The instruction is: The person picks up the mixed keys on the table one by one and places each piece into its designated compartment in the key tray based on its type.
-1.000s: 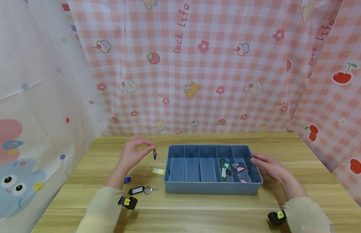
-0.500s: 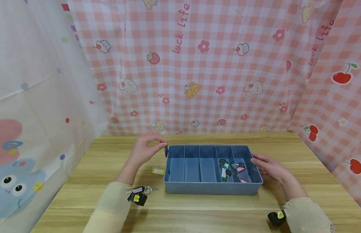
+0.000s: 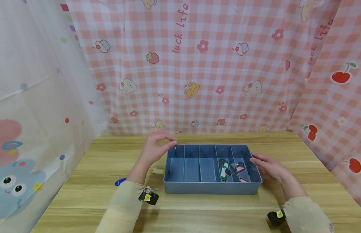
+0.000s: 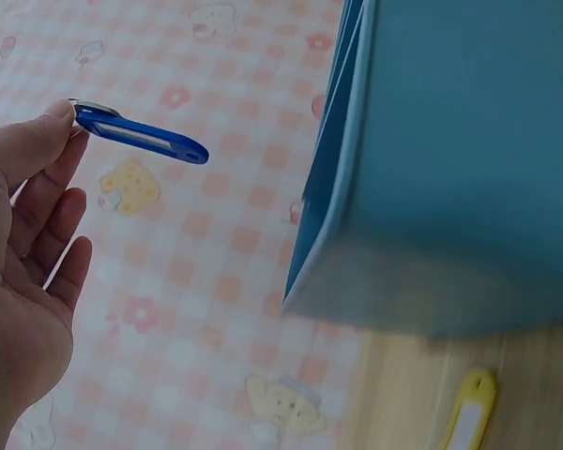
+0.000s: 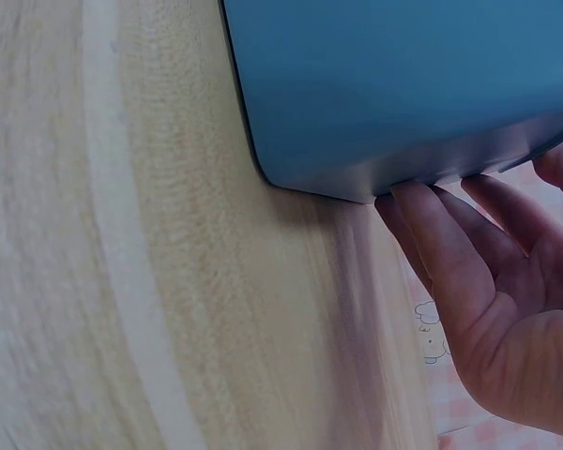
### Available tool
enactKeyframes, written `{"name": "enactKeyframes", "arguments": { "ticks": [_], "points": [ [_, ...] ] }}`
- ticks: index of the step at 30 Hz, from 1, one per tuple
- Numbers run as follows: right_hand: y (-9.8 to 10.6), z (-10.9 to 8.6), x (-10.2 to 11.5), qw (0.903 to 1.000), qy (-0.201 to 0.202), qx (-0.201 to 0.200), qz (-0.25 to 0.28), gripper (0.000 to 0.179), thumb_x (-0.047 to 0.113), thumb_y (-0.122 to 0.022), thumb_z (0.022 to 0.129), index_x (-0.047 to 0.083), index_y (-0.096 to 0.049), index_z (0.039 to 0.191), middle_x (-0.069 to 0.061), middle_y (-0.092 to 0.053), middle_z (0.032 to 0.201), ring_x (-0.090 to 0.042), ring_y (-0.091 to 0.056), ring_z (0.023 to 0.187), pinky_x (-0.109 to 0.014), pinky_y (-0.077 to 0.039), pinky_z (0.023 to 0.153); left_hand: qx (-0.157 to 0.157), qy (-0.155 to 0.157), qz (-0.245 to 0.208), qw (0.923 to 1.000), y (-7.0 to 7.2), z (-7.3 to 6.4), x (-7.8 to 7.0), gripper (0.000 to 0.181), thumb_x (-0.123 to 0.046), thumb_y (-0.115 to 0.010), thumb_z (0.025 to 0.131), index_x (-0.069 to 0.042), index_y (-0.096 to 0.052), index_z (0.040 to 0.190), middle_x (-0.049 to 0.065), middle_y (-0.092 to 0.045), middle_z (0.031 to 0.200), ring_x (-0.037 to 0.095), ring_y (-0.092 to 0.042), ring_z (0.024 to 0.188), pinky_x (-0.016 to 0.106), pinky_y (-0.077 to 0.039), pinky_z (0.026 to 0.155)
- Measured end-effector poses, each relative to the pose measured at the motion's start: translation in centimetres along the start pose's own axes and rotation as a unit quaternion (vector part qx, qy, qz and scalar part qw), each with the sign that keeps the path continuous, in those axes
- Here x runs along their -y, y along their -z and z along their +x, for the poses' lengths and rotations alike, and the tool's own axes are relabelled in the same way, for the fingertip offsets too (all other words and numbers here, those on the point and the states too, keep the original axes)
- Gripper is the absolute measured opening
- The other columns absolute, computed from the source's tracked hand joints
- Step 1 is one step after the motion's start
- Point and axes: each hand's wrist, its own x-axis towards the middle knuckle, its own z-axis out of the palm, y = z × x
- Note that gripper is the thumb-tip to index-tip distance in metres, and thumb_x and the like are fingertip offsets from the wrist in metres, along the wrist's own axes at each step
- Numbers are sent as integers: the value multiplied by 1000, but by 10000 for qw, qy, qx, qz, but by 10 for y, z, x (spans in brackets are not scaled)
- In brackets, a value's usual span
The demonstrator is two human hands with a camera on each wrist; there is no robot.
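A pink-and-white checked fabric backdrop (image 3: 215,68) fills the rear, printed with animals, cupcakes and flowers, and a white spotted cloth (image 3: 35,97) hangs at the left. Below lies a light wood-grain table (image 3: 215,212). On it sits a long blue-grey plastic box (image 3: 212,188), open-topped and split into five compartments in a row.

Two beige sleeves (image 3: 120,207) reach in from the near side. The right hand (image 3: 267,165) is spread loosely along the box's right end, fingertips resting on the outer wall and thumb at the rim. The left hand (image 3: 155,149) pinches between thumb and forefinger the end of a slim blue plastic key tag (image 4: 145,138), the other fingers loosely bent. The tag hangs over the rear of the leftmost compartment, apart from the box in the left wrist view. A black wrist camera (image 3: 276,218) is strapped over each cuff.

Green-framed key tags (image 3: 225,170) with keys lie in the fourth compartment from the left, red-framed tags (image 3: 240,167) in the fifth. A yellow plastic tag (image 3: 157,171) lies just left of the box; a second blue tag (image 3: 120,182) lies beyond the left forearm. Beside the left cuff, a silvery metal key (image 3: 152,189) shows partly
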Motion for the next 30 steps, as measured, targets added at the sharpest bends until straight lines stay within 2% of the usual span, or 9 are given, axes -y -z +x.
{"name": "enactKeyframes", "arguments": {
  "ticks": [3, 9, 13, 20, 24, 30],
  "points": [
    [0, 0, 0, 10000, 1, 3, -5, 68, 24, -49, 105, -10, -13, 152, -33, -40, 144, -10, -62, 107, -36, -54, 87, 10, 48, -177, 9998, -9, 1, -2, 6, -7, -80, 83, -8, -79, 89, 0, -72, 89, 19, -58, 93, 44, -41, 97],
    [0, 0, -1, 10000, -18, 18, 11, 67, 24, -48, 106, -9, -14, 153, -32, -41, 144, -11, -61, 108, -37, -54, 88, 63, -160, -355, 9992, -25, 5, -6, 5, -5, -79, 84, -9, -79, 87, 0, -73, 90, 20, -58, 96, 42, -43, 92],
    [0, 0, 0, 10000, -8, 30, -1, 67, 24, -48, 106, -10, -13, 153, -31, -42, 145, -10, -60, 109, -36, -54, 88, 91, -178, -430, 9989, -34, 9, -12, 4, -7, -79, 84, -8, -79, 88, -1, -72, 88, 19, -58, 95, 40, -44, 90],
    [0, 0, 0, 10000, 36, 16, -12, 67, 24, -49, 106, -10, -15, 152, -33, -37, 146, -10, -61, 108, -36, -54, 88, 211, -351, -545, 9977, -51, 16, -20, 5, -8, -79, 85, -8, -79, 90, 0, -72, 88, 19, -56, 95, 37, -46, 86],
    [0, 0, 0, 10000, 20, 10, -24, 67, 24, -49, 106, -10, -14, 152, -34, -36, 146, -10, -61, 109, -36, -54, 88, 284, -237, -647, 9972, -59, 18, -24, 5, -9, -78, 86, -8, -79, 91, -1, -71, 88, 16, -56, 95, 35, -46, 87],
    [-1, -1, 0, 10000, 39, 10, 6, 67, 23, -49, 105, -11, -14, 152, -34, -37, 145, -10, -61, 108, -36, -54, 88, 395, -311, -699, 9963, -69, 21, -28, 5, -9, -78, 86, -7, -79, 91, 0, -73, 88, 17, -57, 94, 40, -45, 90]
  ]
}}
